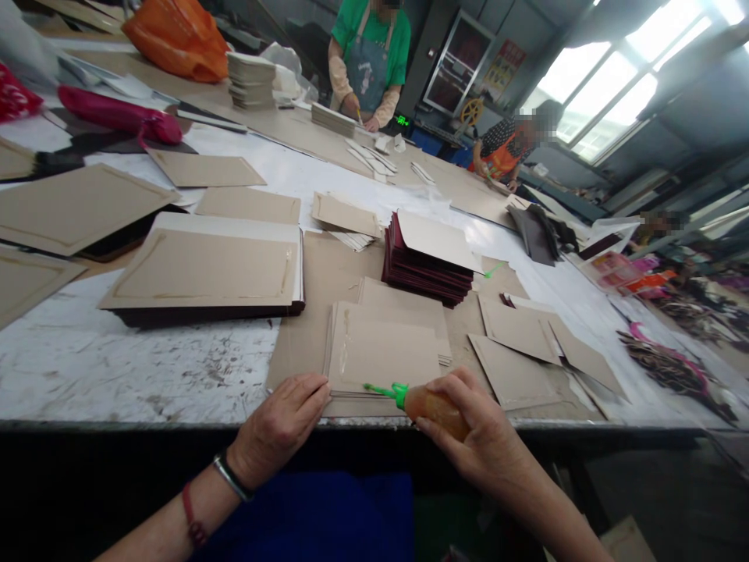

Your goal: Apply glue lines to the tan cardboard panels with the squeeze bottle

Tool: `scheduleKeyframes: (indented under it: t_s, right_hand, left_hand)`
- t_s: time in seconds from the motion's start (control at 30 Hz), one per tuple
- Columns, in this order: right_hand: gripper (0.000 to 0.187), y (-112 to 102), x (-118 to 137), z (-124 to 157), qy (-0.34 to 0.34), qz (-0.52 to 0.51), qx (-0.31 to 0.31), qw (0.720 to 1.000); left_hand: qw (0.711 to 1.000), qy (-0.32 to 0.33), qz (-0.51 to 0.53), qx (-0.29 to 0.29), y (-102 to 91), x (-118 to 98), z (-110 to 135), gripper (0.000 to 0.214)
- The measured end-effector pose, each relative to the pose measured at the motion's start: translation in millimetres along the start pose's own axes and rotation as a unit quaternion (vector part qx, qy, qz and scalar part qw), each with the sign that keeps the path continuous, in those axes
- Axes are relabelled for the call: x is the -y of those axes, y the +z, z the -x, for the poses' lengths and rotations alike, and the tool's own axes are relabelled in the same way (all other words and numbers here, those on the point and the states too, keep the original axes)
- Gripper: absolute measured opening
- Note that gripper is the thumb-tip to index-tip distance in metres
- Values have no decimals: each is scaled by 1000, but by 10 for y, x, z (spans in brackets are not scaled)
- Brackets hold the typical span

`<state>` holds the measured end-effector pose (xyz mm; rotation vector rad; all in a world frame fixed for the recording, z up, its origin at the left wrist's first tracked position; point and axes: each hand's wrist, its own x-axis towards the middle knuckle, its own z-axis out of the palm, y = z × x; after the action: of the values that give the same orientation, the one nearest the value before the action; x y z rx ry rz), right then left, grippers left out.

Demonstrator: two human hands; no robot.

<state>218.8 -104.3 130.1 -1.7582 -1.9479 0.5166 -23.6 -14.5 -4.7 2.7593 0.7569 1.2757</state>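
My right hand [477, 429] is closed around a small amber glue bottle [430, 406] with a green nozzle. The nozzle tip touches the near edge of a stack of grey cardboard sheets [386, 347] at the table's front edge. My left hand [278, 425] rests with curled fingers against the stack's near left corner, pinching or steadying its edge. A bracelet and a red cord sit on my left wrist.
A pile of maroon covers [427, 269] topped by a card stands behind the stack. A big board stack [204, 269] lies at left, loose cards [527, 336] at right. Two people work at the far end of the table [117, 367]. An orange bag [175, 35] sits far left.
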Motion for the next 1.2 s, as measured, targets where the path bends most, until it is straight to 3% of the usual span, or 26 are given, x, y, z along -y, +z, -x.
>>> scheduleKeyframes:
  t_s: [0.67,0.9,1.03,1.2]
  right_hand:
    - [15,-338,-482,515,71,54,-58,994]
    - [16,-374,-676,656,91,65,-91,990]
    - [16,-368,-765,636,98,63,-120,986]
    - [19,-327,-944,364,83,62,-185,977]
  left_hand:
    - [998,53,-20,4,-76,-3,-96,21]
    - [999,30,9,25,34,89,109,27]
    - [999,8,32,39,94,150,236,31]
    - [997,-18,42,58,106,156,312,33]
